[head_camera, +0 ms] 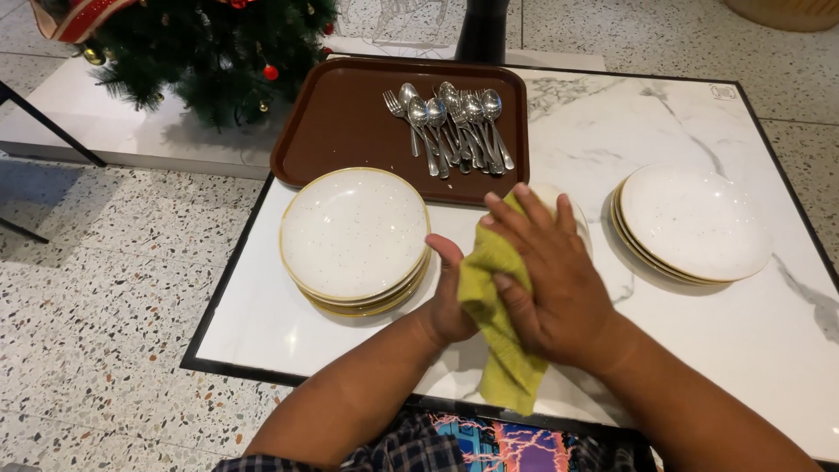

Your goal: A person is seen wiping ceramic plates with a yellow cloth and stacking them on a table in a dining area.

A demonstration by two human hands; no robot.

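floor: I see speckled terrazzo, with a decorated Christmas tree (210, 52) top left
table: white marble top (752, 332), black edge
tray: brown tray (350, 122) with spoons and forks (450, 127)
plates: cream stacks left (354, 232) and right (695, 223)
right hand (555, 280): flat, pressing a green cloth (494, 323) onto a plate (572, 214)
left hand (450, 297): gripping that plate's edge under the cloth
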